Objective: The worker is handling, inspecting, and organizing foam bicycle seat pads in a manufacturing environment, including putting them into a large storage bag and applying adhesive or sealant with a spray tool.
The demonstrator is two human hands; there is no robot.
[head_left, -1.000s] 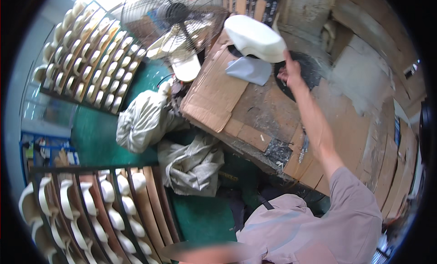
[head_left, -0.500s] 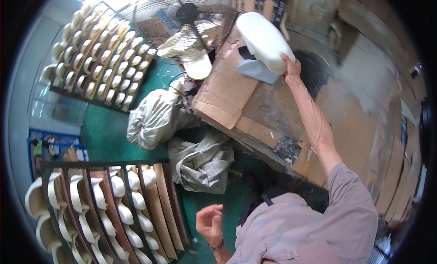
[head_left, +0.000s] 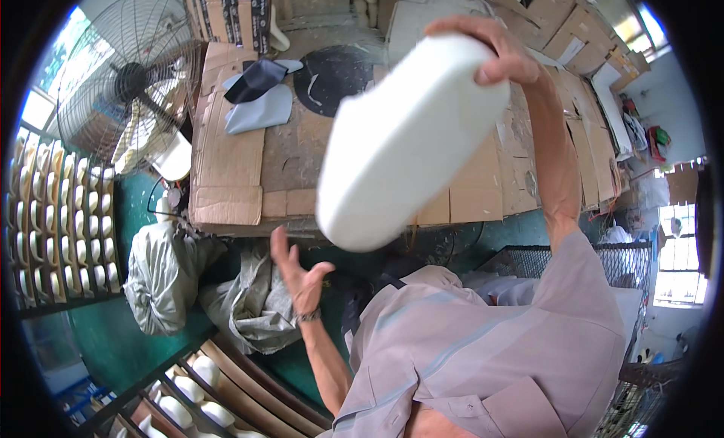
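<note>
A large white oblong piece (head_left: 407, 144) with smooth rounded edges slants over the cardboard-covered table (head_left: 298, 178). My right hand (head_left: 501, 53) is closed on its upper right end, fingers over the top and thumb on the near face. The lower left end hangs past the table's near edge, just right of my left hand (head_left: 298, 276). That hand is open, fingers and thumb spread, apart from the piece. On the table's left part lie a light grey cloth (head_left: 260, 112) and a black cloth (head_left: 256, 81), partly overlapping.
A caged fan (head_left: 130, 83) stands left of the table. White curved pieces fill a rack (head_left: 60, 219) at far left and another (head_left: 188, 396) at lower left. Two grey sacks (head_left: 162, 279) (head_left: 253, 302) lie on the green floor. A wire mesh cage (head_left: 603, 261) stands at right.
My right hand has brought the white piece from the table's far left toward me and rightward, turning it. My left hand has risen and spread its fingers. The view has turned right.
</note>
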